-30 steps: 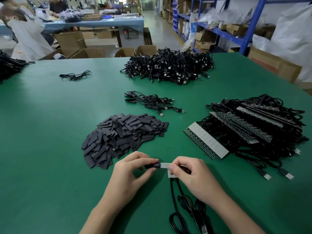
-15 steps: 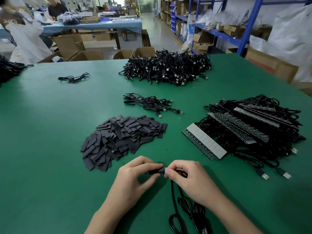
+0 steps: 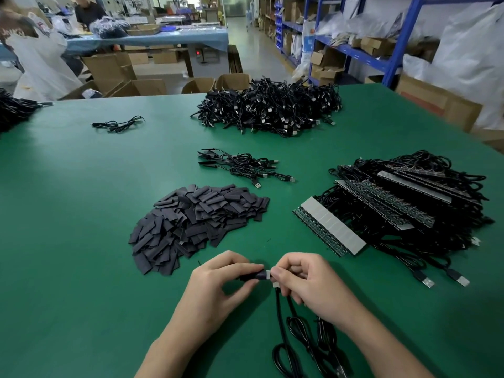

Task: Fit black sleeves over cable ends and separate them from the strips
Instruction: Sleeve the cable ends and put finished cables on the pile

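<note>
My left hand [image 3: 218, 285] pinches a black sleeve [image 3: 257, 275] between thumb and forefinger at the table's near edge. My right hand [image 3: 305, 282] pinches the small white strip piece [image 3: 268, 274] at the cable end, its edge just showing at the sleeve's mouth. Two black cables [image 3: 283, 323] hang from under the right hand toward me. A heap of loose black sleeves [image 3: 196, 219] lies just beyond the left hand. White-backed strips [image 3: 331, 226] with cables attached are stacked to the right.
A small bunch of sleeved cables [image 3: 245, 167] lies mid-table, a big cable pile [image 3: 270, 107] behind it. One stray cable [image 3: 117, 125] sits far left. USB plugs [image 3: 441, 279] stick out near right. Cardboard boxes and blue shelving [image 3: 403, 36] stand beyond the green table [image 3: 81, 214].
The hands closed together and the sleeve slid rightward over the white piece, which showed more a second ago. The view shifted slightly.
</note>
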`<state>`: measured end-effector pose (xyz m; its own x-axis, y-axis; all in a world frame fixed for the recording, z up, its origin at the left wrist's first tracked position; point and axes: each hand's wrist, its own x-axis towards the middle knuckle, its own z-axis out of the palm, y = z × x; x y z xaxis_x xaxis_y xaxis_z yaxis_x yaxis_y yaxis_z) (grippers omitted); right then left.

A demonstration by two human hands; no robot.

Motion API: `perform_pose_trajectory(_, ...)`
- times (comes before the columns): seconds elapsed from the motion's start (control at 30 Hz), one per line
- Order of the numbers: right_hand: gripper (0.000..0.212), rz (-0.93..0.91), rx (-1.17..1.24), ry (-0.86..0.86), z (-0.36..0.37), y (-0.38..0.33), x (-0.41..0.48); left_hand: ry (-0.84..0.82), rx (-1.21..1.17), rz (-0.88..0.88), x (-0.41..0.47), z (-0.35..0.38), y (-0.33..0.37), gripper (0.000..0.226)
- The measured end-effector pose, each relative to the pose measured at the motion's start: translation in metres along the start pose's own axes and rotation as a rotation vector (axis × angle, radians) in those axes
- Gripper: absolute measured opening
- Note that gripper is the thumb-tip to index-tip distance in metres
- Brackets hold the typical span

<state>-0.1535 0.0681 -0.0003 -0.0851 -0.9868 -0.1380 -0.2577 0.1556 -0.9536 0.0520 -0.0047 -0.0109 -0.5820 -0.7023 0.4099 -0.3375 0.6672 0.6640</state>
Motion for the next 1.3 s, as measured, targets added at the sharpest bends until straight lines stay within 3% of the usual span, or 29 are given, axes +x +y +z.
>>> perform_pose_trajectory(0.33, 0.021, 0.011, 0.010, -0.020, -0.0010, 0.0016, 0.0010, -0.055, -0.010, 0.005, -0.0008, -0.0008, -0.0026, 0.023)
perform_pose_trajectory(1.3, 0.018, 0.045, 0.130, -0.066, -0.0051, 0.0034, 0.0030, 0.016, -0.025, -0.020, -0.0007, 0.0068, 0.0036, 0.020)
